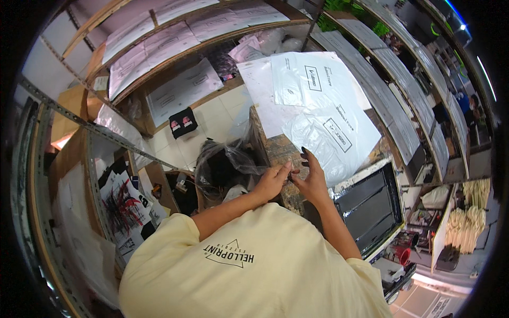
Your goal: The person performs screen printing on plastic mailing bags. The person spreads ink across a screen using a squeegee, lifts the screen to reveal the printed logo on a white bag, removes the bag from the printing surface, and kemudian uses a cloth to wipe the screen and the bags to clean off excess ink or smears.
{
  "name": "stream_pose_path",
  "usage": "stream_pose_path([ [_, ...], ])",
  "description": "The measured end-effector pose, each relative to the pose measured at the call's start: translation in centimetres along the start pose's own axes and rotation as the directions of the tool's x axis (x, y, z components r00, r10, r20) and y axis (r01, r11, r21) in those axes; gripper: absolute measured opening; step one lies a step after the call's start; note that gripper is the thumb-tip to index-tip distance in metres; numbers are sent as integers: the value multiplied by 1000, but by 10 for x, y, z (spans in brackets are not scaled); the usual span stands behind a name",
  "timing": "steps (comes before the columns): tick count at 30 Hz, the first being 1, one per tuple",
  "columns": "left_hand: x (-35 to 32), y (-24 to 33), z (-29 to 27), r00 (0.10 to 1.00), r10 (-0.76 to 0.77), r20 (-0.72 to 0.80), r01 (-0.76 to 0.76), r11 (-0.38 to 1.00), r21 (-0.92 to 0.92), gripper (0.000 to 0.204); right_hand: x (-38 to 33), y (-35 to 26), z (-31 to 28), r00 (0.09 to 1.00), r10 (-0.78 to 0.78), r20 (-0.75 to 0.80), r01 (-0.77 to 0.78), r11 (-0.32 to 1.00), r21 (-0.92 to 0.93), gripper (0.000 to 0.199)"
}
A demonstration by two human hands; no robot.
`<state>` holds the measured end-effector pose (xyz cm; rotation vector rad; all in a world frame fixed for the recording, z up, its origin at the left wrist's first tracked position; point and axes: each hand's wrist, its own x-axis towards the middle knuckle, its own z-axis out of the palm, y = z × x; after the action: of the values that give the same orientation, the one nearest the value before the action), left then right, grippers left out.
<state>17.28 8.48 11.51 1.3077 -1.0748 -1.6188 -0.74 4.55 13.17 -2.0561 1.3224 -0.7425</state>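
Observation:
Both hands meet over the near edge of a worn wooden table [278,153]. My left hand [273,181] is closed, thumb and fingertips pressed together; anything inside is too small to make out. Close beside it, my right hand [314,183] has its fingers apart, with dark stains on the fingertips. Its thumb points toward the left hand and nothing shows in it. Just beyond the right hand, white printed plastic bags [318,140] overlap on a pale sheet [257,85] on the table.
A dark screen-printing frame [371,206] lies right of the table. Left of it, a clear plastic bag [233,164] holds dark cloth. A folded black garment [183,123] sits on the tiled floor. Racks with printed panels [154,53] stand behind and to the right [366,85].

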Motion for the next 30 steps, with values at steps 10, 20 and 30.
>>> stream_pose_path([
  [10,15,-29,0,901,395,-181,-358,911,205,45,14,-36,35,998,66,-19,-66,998,4,68],
  [20,26,-35,-22,906,398,-144,-377,913,152,42,15,-11,58,992,108,63,-117,980,163,89],
  [30,59,-50,-59,946,200,-257,-205,979,4,46,32,-14,58,967,248,57,-254,958,131,102],
])
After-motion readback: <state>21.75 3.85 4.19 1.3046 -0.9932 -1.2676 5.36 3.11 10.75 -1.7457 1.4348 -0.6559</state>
